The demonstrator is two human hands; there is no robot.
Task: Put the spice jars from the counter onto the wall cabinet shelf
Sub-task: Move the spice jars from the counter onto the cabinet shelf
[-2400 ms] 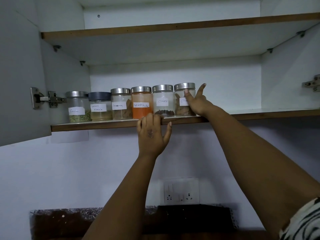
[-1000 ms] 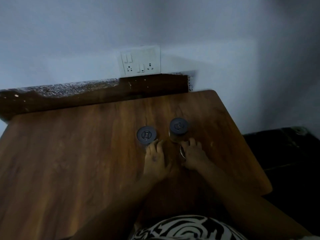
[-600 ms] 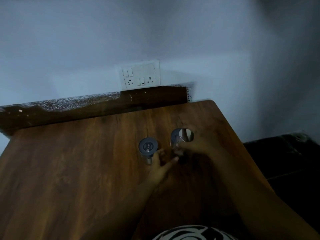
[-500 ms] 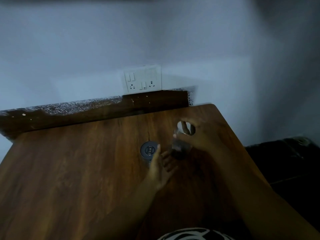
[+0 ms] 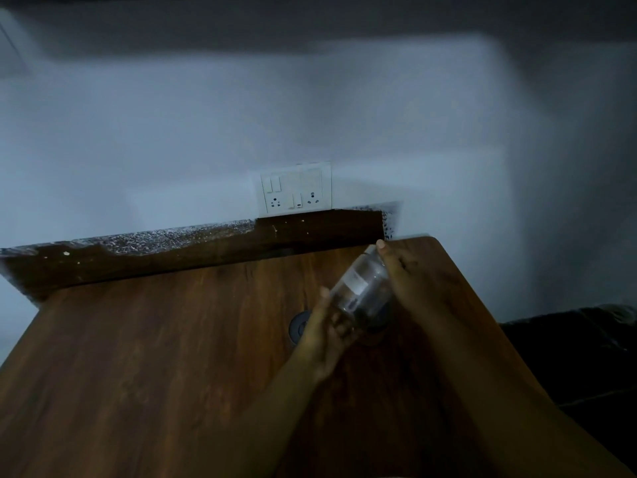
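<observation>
A clear glass spice jar (image 5: 362,288) with a white label and dark contents hangs tilted above the wooden counter (image 5: 172,339), its lid end pointing up and away. My right hand (image 5: 403,274) grips its upper side. My left hand (image 5: 327,332) holds its base, thumb on the glass. A dark-lidded jar (image 5: 297,327) stands on the counter just left of my left hand, partly hidden by it. Another dark lid (image 5: 381,317) shows under the held jar. The cabinet shelf is out of view.
A white switch and socket plate (image 5: 296,189) sits on the wall behind the counter, above a dark speckled backsplash (image 5: 172,241). The counter's right edge drops off to a dark object (image 5: 568,357) below. The scene is dim and blurred.
My view dropped from the cabinet shelf to the counter. My right hand picked up a jar and lifted it, tilting it, and my left hand came up to hold its base.
</observation>
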